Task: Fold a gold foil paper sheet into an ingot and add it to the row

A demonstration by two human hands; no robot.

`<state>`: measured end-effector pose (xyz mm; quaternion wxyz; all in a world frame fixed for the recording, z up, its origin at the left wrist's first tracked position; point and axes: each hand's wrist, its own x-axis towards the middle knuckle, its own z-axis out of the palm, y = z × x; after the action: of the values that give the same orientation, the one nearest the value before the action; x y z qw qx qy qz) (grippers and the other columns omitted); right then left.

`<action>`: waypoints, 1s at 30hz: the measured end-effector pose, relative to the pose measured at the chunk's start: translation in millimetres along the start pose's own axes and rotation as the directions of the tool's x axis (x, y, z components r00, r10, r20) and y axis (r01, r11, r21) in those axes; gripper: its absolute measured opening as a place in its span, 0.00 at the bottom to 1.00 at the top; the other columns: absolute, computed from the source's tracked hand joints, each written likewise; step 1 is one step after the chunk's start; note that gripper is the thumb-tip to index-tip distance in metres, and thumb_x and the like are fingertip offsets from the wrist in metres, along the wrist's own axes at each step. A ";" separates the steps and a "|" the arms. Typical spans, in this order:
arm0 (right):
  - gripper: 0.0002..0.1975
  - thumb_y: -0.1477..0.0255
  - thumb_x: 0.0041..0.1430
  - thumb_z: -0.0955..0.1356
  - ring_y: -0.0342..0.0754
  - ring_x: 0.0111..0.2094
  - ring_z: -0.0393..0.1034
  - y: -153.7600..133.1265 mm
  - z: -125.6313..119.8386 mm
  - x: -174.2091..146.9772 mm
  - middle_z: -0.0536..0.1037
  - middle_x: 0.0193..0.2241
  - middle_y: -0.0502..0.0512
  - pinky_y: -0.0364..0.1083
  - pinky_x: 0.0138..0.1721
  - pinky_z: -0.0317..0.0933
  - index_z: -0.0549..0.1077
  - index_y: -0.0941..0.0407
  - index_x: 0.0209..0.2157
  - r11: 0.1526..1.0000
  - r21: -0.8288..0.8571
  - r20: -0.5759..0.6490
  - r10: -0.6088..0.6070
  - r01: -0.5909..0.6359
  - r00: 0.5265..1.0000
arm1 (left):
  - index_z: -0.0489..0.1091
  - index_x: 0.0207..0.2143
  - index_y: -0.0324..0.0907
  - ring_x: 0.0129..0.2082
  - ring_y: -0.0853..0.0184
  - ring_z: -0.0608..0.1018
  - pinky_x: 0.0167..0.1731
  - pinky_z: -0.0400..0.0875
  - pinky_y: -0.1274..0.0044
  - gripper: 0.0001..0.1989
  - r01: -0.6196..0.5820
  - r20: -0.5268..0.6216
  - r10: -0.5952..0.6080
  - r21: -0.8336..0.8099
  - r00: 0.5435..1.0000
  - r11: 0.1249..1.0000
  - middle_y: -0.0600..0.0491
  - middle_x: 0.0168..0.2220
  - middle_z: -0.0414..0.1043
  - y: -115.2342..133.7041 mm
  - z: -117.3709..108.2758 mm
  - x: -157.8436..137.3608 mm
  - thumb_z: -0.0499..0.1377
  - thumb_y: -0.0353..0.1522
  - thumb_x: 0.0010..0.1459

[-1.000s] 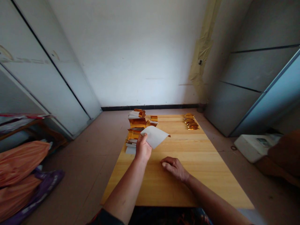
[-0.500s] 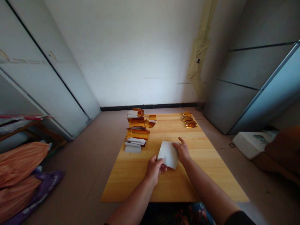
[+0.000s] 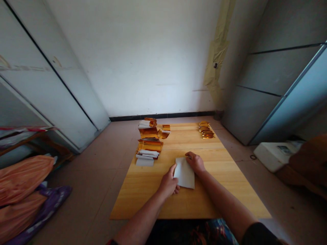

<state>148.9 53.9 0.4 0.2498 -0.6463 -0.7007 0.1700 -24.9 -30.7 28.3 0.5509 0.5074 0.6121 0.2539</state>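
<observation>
A sheet of white paper (image 3: 185,174) is between my hands, over the near middle of the wooden table (image 3: 224,204). My left hand (image 3: 169,182) is closed on its left edge, with the thumb on top and the other fingers partly hidden beneath. At the upper right corner, my right hand (image 3: 195,162) grips the paper with its fingers curled. To the left of the hands lie stacks of gold foil sheets (image 3: 150,145) with white backs. Folded gold pieces (image 3: 206,130) are lined up at the table's far right corner.
A smaller gold piece (image 3: 166,128) lies beside the left stacks. Orange and purple bags (image 3: 22,183) rest on the floor at left. On the right are a white box (image 3: 270,156) and a grey cabinet (image 3: 245,102). The wall (image 3: 153,68) stands beyond the table.
The paper has turned a little and come slightly nearer to me. My right hand's fingers have curled in at its upper corner, and my left hand has shifted slightly along the left edge.
</observation>
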 end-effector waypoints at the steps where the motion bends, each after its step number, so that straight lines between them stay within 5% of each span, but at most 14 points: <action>1: 0.12 0.73 0.55 0.63 0.46 0.39 0.72 -0.7 -1.6 0.3 0.79 0.38 0.51 0.41 0.38 0.61 0.73 0.52 0.41 1.000 -0.013 0.010 -0.005 0.005 1.000 | 0.48 0.63 0.47 0.12 0.71 0.70 0.19 0.63 0.82 0.36 -0.030 -0.029 0.031 0.034 0.999 0.999 0.61 0.15 0.67 -1.5 -0.3 0.1 0.52 0.27 0.51; 8: 0.10 0.72 0.59 0.61 0.44 0.38 0.71 -6.2 -8.9 2.9 0.77 0.38 0.54 0.39 0.36 0.57 0.73 0.53 0.38 0.956 -0.231 0.107 -0.157 0.178 0.982 | 0.75 0.40 0.48 0.35 0.59 0.77 0.40 0.67 0.72 0.22 -0.291 -0.145 0.366 0.378 0.919 0.879 0.50 0.33 0.78 -12.4 -4.6 8.1 0.58 0.24 0.40; 13: 0.12 0.69 0.62 0.59 0.43 0.34 0.70 -3.1 -4.7 5.4 0.76 0.35 0.53 0.38 0.31 0.54 0.73 0.53 0.37 0.921 -0.342 0.099 -0.165 0.189 0.981 | 0.73 0.47 0.47 0.35 0.57 0.78 0.39 0.69 0.71 0.30 -0.400 0.008 0.446 0.457 0.895 0.795 0.48 0.35 0.78 -16.3 -9.2 14.2 0.56 0.21 0.39; 19: 0.13 0.69 0.63 0.58 0.42 0.33 0.69 -3.3 -4.2 4.8 0.75 0.34 0.54 0.39 0.29 0.52 0.73 0.54 0.35 0.896 -0.369 0.112 -0.221 0.247 0.969 | 0.70 0.49 0.47 0.42 0.62 0.74 0.44 0.66 0.75 0.29 -0.579 0.227 0.559 0.552 0.797 0.600 0.49 0.44 0.73 -8.8 -11.3 11.4 0.51 0.19 0.45; 23: 0.14 0.69 0.64 0.57 0.42 0.32 0.68 -3.6 -3.6 2.8 0.74 0.33 0.54 0.39 0.29 0.52 0.72 0.55 0.35 0.899 -0.358 0.104 -0.231 0.253 0.967 | 0.74 0.40 0.47 0.43 0.62 0.70 0.45 0.64 0.73 0.19 -0.493 0.143 0.582 0.710 0.800 0.503 0.50 0.41 0.71 -1.1 -13.1 9.1 0.50 0.23 0.52; 28: 0.13 0.70 0.63 0.58 0.45 0.38 0.67 -2.5 -4.9 4.1 0.74 0.37 0.57 0.40 0.36 0.57 0.73 0.55 0.35 0.912 -0.317 0.081 -0.246 0.259 0.966 | 0.75 0.34 0.45 0.57 0.56 0.61 0.55 0.54 0.64 0.16 -0.622 0.200 0.750 0.708 0.631 0.335 0.50 0.56 0.64 -3.0 -16.7 22.3 0.55 0.20 0.46; 30: 0.10 0.70 0.60 0.61 0.50 0.45 0.64 -1.2 -8.7 2.6 0.72 0.45 0.60 0.45 0.43 0.58 0.74 0.55 0.36 0.929 -0.236 0.014 -0.289 0.284 0.957 | 0.75 0.32 0.45 0.53 0.59 0.67 0.54 0.56 0.65 0.16 -0.662 0.253 0.723 0.660 0.643 0.357 0.49 0.49 0.71 -6.3 -16.7 30.3 0.56 0.21 0.45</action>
<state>152.8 55.6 8.5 0.2009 -0.5641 -0.7999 0.0406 -38.9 -1.5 14.6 0.1287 0.8741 0.4089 0.2286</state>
